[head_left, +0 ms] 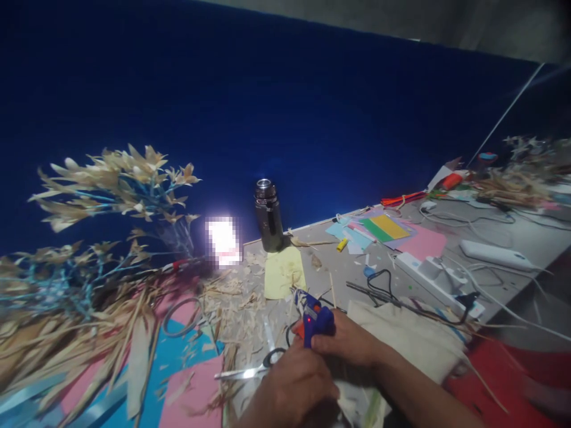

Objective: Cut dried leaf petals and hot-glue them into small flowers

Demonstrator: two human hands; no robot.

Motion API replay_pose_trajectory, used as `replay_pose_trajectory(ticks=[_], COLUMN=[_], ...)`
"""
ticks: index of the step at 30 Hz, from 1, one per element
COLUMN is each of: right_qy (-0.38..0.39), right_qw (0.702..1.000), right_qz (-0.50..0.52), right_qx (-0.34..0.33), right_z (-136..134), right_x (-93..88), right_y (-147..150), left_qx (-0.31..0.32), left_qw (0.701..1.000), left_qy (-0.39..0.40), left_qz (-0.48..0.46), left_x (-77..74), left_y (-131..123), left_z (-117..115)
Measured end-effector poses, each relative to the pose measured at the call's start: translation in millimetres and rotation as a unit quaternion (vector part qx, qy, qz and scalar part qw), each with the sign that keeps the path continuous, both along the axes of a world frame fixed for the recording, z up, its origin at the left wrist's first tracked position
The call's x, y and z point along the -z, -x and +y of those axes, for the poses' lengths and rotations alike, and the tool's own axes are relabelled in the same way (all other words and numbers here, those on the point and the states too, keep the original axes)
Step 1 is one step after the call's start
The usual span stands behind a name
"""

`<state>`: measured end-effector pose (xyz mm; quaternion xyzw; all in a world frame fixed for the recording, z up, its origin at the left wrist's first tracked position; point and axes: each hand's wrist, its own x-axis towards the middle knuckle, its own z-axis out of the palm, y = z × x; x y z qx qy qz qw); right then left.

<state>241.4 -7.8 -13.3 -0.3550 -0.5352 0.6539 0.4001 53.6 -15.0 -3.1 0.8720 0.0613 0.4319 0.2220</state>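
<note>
A dark blue hot glue gun (317, 324) with an orange trigger and a small glowing red light is low in the middle of the head view. My right hand (350, 342) is closed around its right side. My left hand (292, 383) is closed just below and against it, its fingertips partly hidden, so what it holds cannot be made out. Scissors (250, 373) with dark handles lie on the table by my left hand. Beyond the glue gun, a yellow paper sheet (285, 273) lies among pale husk scraps (250, 285).
A dark flask (269, 217) stands upright behind the yellow sheet, beside a bright blurred-out screen (223, 241). Husk flowers (120, 184) rise at left, near a tape roll (182, 318). At right are a white power strip (439, 282), cables, coloured papers (383, 229) and folded cloth (410, 333).
</note>
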Motion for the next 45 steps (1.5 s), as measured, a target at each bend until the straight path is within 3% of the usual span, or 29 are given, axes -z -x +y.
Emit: replay_pose_trajectory(ticks=[3, 5, 9, 10, 11, 12, 13, 14, 16, 19, 23, 26, 30, 37, 41, 45], right_qy=[0.034, 0.057, 0.081, 0.089, 0.099, 0.11, 0.119, 0.126, 0.128, 0.111, 0.091, 0.077, 0.069, 0.07, 0.013, -0.002], right_qw=[0.995, 0.985, 0.96, 0.951, 0.942, 0.933, 0.926, 0.92, 0.918, 0.931, 0.957, 0.965, 0.969, 0.961, 0.95, 0.946], right_qz=[0.09, 0.16, 0.268, 0.295, 0.32, 0.342, 0.359, 0.371, 0.374, 0.348, 0.272, 0.228, 0.205, 0.218, 0.205, 0.049], right_qx=[0.021, 0.032, 0.013, 0.007, 0.003, 0.002, 0.0, -0.003, -0.014, -0.012, 0.049, 0.103, 0.121, 0.156, 0.236, 0.319], right_z=[-3, -5, -5, -5, -5, -5, -5, -5, -8, -16, -33, -42, -47, -49, -40, -28], right_x=[7.1, 8.0, 7.2, 7.2, 7.4, 7.7, 8.0, 8.3, 8.8, 9.9, 9.7, 5.3, -1.7, -2.8, 0.4, 2.7], right_y=[0, -1, -6, -8, -8, -9, -9, -9, -8, -6, -4, -2, 2, -4, 2, 29], left_qx=[-0.023, -0.058, -0.137, -0.164, -0.205, -0.235, -0.244, -0.238, -0.215, -0.185, -0.138, -0.126, -0.12, -0.186, -0.175, -0.179], left_qw=[0.998, 0.988, 0.932, 0.904, 0.836, 0.749, 0.67, 0.613, 0.572, 0.565, 0.568, 0.565, 0.549, 0.614, 0.579, 0.554], left_qy=[0.053, 0.129, 0.285, 0.337, 0.438, 0.536, 0.608, 0.654, 0.69, 0.706, 0.71, 0.709, 0.718, 0.66, 0.675, 0.691], left_qz=[-0.016, -0.056, -0.175, -0.205, -0.259, -0.311, -0.349, -0.373, -0.388, -0.384, -0.392, -0.403, -0.411, -0.392, -0.423, -0.428], left_x=[6.2, 7.4, -1.8, -6.4, -11.3, -16.1, -20.3, -23.6, -26.9, -25.5, -21.8, -21.6, -20.5, -12.5, -14.8, -14.4], left_y=[-3, 1, 22, 27, 31, 34, 35, 34, 30, 20, 15, 17, 18, 19, 14, 3], left_z=[-2, -4, -5, -4, -2, -1, 2, 4, 8, 12, 14, 14, 13, 14, 18, 18])
